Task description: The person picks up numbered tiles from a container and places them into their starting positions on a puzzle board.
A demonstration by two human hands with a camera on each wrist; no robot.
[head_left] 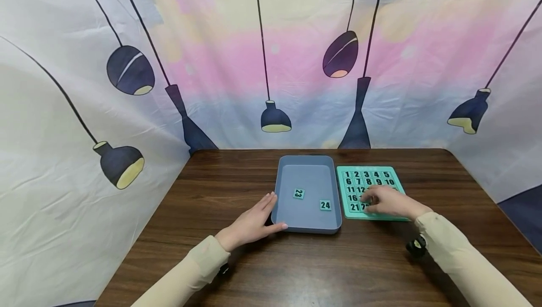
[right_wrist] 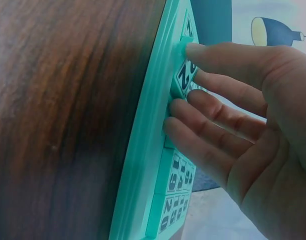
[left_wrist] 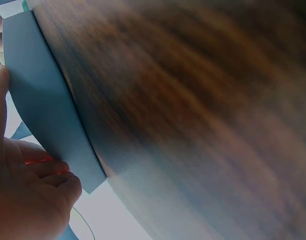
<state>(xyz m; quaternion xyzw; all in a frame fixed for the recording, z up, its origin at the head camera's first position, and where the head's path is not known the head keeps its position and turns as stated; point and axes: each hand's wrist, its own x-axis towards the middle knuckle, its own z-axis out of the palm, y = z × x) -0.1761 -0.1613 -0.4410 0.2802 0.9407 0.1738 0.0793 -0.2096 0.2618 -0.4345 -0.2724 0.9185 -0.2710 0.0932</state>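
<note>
A blue-grey tray (head_left: 306, 222) lies on the table, with a number 23 tile (head_left: 298, 193) turned sideways and a number 24 tile (head_left: 325, 205) inside. My left hand (head_left: 254, 221) rests along the tray's left side, fingers straight, the thumb at the near corner. Right of the tray lies a green number board (head_left: 348, 213) with rows of numbered tiles. Over its near rows, my right hand (head_left: 387, 200) pinches the number 22 tile (right_wrist: 184, 79) between thumb and fingers. That tile sits beside the number 21 tile (head_left: 354, 207); the hand hides part of the board.
Both things lie on a dark wooden table (head_left: 220, 180), near its back edge. Behind it hangs a cloth (head_left: 237, 62) printed with lamps. Each wrist carries a small dark camera, such as the right wrist camera (head_left: 417, 246).
</note>
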